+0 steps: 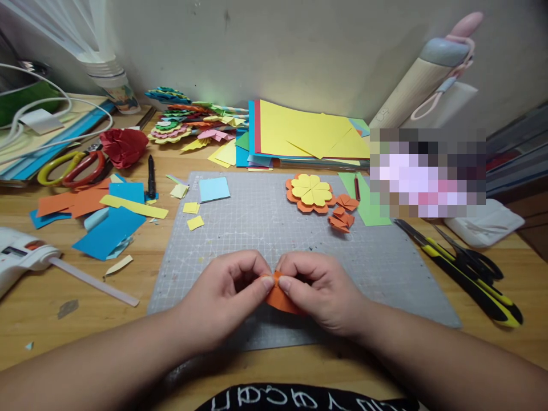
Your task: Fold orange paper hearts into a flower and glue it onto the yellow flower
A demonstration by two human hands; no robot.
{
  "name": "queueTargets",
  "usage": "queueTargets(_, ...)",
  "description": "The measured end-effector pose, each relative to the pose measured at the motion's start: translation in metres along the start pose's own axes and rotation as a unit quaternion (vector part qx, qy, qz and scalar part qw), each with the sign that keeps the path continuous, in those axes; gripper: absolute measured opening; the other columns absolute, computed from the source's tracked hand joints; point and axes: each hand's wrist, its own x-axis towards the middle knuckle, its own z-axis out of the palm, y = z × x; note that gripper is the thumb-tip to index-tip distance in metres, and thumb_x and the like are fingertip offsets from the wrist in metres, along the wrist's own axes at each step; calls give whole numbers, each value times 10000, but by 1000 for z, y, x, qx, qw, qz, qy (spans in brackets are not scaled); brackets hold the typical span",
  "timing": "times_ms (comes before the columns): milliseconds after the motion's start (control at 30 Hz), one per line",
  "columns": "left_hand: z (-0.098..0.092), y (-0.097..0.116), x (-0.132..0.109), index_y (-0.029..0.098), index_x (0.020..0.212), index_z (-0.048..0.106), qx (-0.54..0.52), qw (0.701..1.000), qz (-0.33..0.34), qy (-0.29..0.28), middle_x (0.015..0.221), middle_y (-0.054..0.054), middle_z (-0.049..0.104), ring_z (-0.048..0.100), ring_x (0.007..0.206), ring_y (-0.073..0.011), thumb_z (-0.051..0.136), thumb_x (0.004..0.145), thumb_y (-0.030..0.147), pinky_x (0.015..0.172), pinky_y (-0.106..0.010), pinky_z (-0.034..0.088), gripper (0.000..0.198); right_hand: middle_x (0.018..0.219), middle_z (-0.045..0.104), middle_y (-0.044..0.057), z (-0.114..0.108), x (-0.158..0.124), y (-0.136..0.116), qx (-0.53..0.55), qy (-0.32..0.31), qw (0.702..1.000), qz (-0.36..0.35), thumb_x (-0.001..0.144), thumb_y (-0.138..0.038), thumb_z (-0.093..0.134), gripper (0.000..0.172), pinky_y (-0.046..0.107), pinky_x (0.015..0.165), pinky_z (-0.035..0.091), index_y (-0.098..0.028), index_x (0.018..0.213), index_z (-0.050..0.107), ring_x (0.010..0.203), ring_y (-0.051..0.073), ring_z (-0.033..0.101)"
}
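Between my two hands is a small folded piece of orange paper (pixel 285 301), held above the grey cutting mat (pixel 257 337). My left hand (pixel 233 294) pinches its left top edge between thumb and fingers. Close beside it, my right hand (pixel 323 291) pinches the same paper from the right. Part of the paper is hidden behind the thumbs. Farther back on the mat lies a paper flower (pixel 311 190), yellow petals over orange ones. Two small folded orange paper pieces (pixel 341 220) rest just right of it. A light blue paper square (pixel 214 189) and small yellow squares (pixel 196 222) lie at the mat's left.
At the right are a yellow-black utility knife (pixel 475 279) and black scissors (pixel 471 260). Paper scraps (pixel 113 231), red-yellow scissors (pixel 83 168) and a white glue gun (pixel 25 257) occupy the left. Coloured sheets (pixel 299 128) and paper flowers (pixel 171 131) line the wall.
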Motion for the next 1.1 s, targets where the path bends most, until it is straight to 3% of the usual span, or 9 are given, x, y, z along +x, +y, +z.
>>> queueTargets(167,-1,-2,1,167,664,531,21,1000,1,-2,646,19,514,464,635,-123,547,827,286,608,-249,382,202,585,446,-31,-3,0,-2,-1,-16,1000,-4,861,-251,489,266,248,537,337,-181,604,488,553,102,402)
queueTargets(433,-7,-5,3,172,734,555,0,997,1,74,708,26,549,414,567,-85,560,853,319,536,-220,338,189,645,455,-34,-11,7,-8,19,43,999,17,852,-281,531,194,243,559,324,-175,690,528,594,100,396)
queueTargets(567,-7,-5,4,170,788,576,16,999,-11,48,665,46,512,415,570,-85,570,847,320,527,-213,329,161,634,463,-34,-11,7,-8,-4,35,999,17,835,-256,535,178,252,573,333,-176,676,532,593,106,407)
queueTargets(700,-7,-6,4,163,725,565,22,998,-17,51,614,56,479,397,550,-80,558,849,311,519,-211,315,193,674,511,-22,-11,6,-8,18,17,999,20,835,-231,491,135,259,609,359,-176,749,580,631,116,452)
queueTargets(1100,-3,-4,3,166,763,580,87,996,4,9,709,4,598,537,665,-134,574,825,278,620,-265,424,128,660,512,-30,-10,6,-6,20,31,999,32,809,-216,540,109,238,586,352,-167,712,543,624,102,447)
